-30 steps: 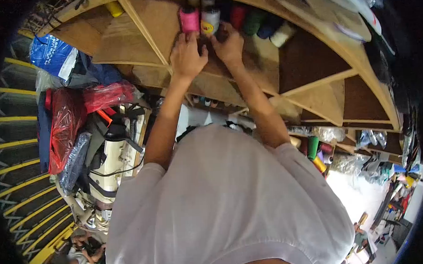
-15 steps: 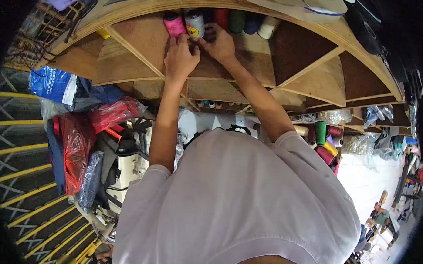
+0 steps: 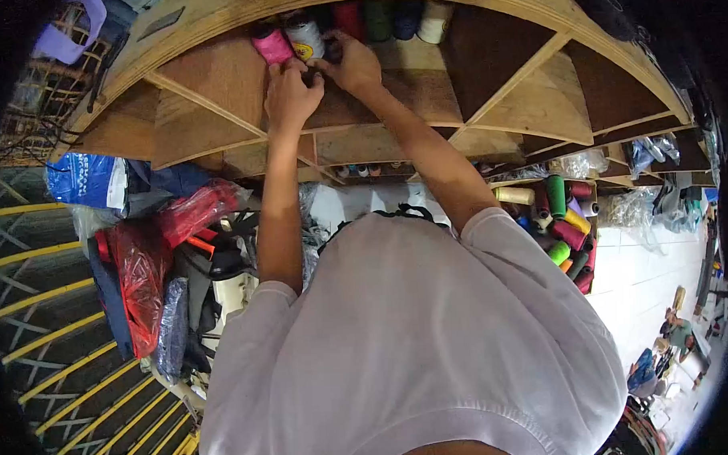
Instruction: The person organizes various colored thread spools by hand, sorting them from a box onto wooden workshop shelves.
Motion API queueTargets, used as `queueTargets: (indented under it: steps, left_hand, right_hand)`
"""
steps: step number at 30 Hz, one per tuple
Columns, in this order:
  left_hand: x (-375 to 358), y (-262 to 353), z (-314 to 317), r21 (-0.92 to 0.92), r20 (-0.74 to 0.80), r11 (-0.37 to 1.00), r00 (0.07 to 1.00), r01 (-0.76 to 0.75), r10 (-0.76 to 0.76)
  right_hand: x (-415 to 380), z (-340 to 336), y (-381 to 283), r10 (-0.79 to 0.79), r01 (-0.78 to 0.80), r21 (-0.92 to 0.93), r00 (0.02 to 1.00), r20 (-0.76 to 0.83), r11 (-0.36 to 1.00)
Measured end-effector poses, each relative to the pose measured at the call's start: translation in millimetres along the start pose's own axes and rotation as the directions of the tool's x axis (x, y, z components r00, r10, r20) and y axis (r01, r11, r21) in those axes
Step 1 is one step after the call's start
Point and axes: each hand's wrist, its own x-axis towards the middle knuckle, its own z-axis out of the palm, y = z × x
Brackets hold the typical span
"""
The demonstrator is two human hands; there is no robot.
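My left hand (image 3: pixel 291 98) and right hand (image 3: pixel 353 65) together below pink spool (image 3: pixel 272 46), white spool (image 3: pixel 305 39); grip unclear, cannot tell.

I'm wearing a plain white short-sleeved T-shirt (image 3: pixel 408 346) of soft, slightly creased fabric, with no print or logo showing. The sleeves (image 3: pixel 247 312) end above my elbows with a stitched hem, so both forearms are bare. My left hand (image 3: pixel 291 98) and right hand (image 3: pixel 357 66) are bare as well (no gloves, rings, watch or bracelets visible from here).
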Motion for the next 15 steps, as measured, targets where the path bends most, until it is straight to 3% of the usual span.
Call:
queueTargets:
  steps: [2,6,9,11,12,14,15]
  left_hand:
    - [0,2,-1,0.049,0.041,0.998,0.999,0.034,-0.036]
    - [1,-4,4,0.048,0.058,0.998,0.998,-0.034,0.031]
    - [-7,-10,10,0.057,-0.070,0.986,0.984,-0.157,0.161]
    - [-21,-9,3,0.045,-0.012,0.978,0.979,-0.203,0.204]
    - [-36,-5,2,0.147,-0.035,0.973,0.982,-0.177,0.184]
    - [-74,5,-5,0.220,-0.063,0.955,0.974,-0.199,0.217]
    - [-95,6,-5,0.179,-0.078,0.945,0.954,-0.274,0.291]
  right_hand:
    - [2,2,1,-0.014,0.014,0.012,1.000,0.003,1.000]
    - [-1,-3,-3,0.004,-0.004,0.017,1.000,0.014,1.000]
    - [-4,0,4,-0.015,0.015,-0.017,1.000,0.020,1.000]
    - [-12,-7,13,-0.262,0.261,0.064,0.965,0.003,0.963]
    - [-24,-11,17,-0.350,0.356,0.057,0.933,-0.086,0.933]
    - [-54,-56,4,-0.281,0.270,-0.126,0.956,-0.080,0.955]
    - [-64,-75,5,-0.083,0.078,-0.153,0.996,-0.024,0.985]
